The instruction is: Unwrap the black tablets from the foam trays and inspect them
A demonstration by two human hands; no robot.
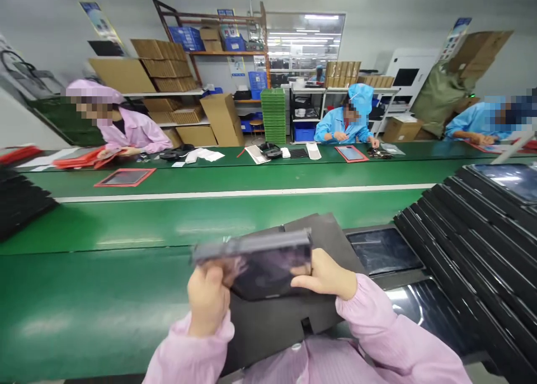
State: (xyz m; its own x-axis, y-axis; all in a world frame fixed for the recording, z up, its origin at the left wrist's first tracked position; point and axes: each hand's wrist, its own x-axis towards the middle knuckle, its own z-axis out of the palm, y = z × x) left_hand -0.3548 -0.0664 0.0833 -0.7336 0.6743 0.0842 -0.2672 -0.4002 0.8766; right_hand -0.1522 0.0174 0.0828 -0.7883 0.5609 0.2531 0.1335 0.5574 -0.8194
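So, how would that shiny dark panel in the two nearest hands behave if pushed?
The dark panel seems stiff: its edge runs straight between the left hand and right hand. Its mirror-like face suggests a smooth, possibly slippery, scratch-prone surface. Laid down, its broad flat shape would probably slide rather than roll.

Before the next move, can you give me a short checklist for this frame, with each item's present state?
1. Left hand on the dark-screened device: ok, it grips the left end.
2. Right hand on the device: ok, it grips the right end, thumb over the front.
3. Device sharp enough to inspect: not ok, its outline is blurred.
4. Device's lower edge off the black sheet: cannot tell, the two overlap in this view.
5. Co-workers' hands away from the device: ok, they are across the green work surface.
6. Stack of black trays evenly aligned: not ok, the edges look stepped.
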